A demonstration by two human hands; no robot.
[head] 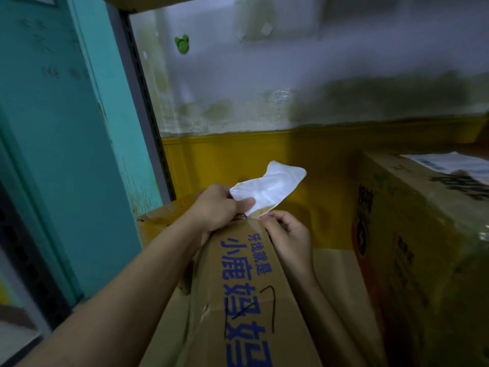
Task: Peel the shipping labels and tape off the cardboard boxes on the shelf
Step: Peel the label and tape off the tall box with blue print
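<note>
The shipping label [272,186] stands lifted off the far end of the cardboard box [246,274]. It is a white, creased sheet curling up and to the right, with only its brown-edged lower tip meeting the box's far edge. Our left hand [217,210] pinches the label near its lower left corner, thumb laid across the white face and fingers curled behind it. Our right hand [288,234] sits just beside it, fingers curled round the far right end of the box where the label's tip comes down; we cannot tell whether it also nips the label itself. The box is long, printed with blue characters and marked with a black pen scrawl, and it tilts away from us between our forearms. It lies over a flat cardboard sheet [336,274]. To the right a second box [397,234] stands close, its near vertical edge well clear of our right wrist, with a paper label [449,165] on its top. Behind the lifted label there is open room up to the yellow band [238,160] along the foot of the stained wall [291,75]. On the left the room is tighter: a grey upright [143,102] and a teal panel [66,154] run down close beside the box's left corner. A green clip [182,44] sits high on the wall.
</note>
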